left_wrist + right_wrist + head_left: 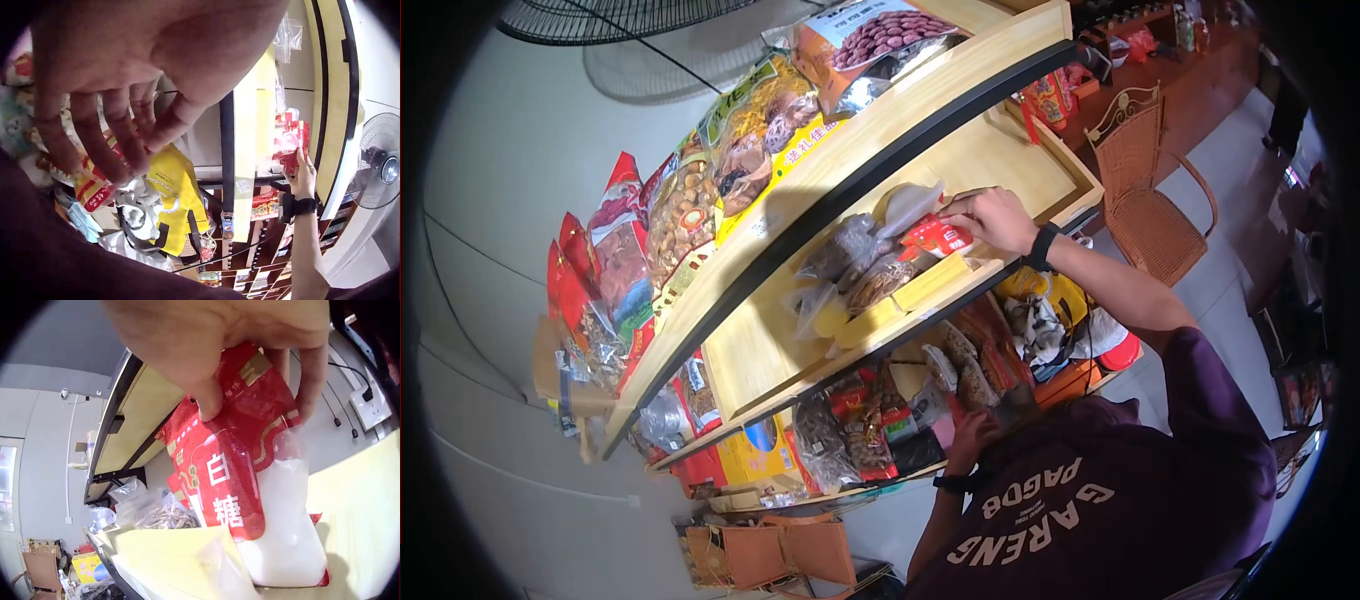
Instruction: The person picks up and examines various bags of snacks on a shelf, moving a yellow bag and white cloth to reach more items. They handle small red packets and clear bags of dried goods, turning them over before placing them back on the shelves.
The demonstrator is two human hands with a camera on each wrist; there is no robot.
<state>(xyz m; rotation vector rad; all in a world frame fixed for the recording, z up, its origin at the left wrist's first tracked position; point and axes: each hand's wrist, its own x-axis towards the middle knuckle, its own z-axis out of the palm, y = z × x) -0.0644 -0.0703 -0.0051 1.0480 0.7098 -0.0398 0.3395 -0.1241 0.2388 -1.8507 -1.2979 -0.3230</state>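
My right hand (995, 218) pinches the top of a red and white bag (938, 236) on the wooden shelf; in the right wrist view the fingers and thumb of the right hand (231, 344) grip the red top of the bag (275, 506), which stands upright with white contents showing. Clear bags of dried goods (885, 280) lie beside it. Lower down, my left hand (972, 435) is near the packets on the lower shelf. In the left wrist view the left hand (131, 81) has loosely bent fingers over a red and yellow packet (94, 187), with no grip on it visible.
Large bags of dried food (690, 215) fill the upper shelf. Packets (865, 430) stand on the lower shelf. A yellow bag (178, 194) hangs or lies near the left hand; which, I cannot tell. A wicker chair (1155, 225) stands beyond the shelf's end.
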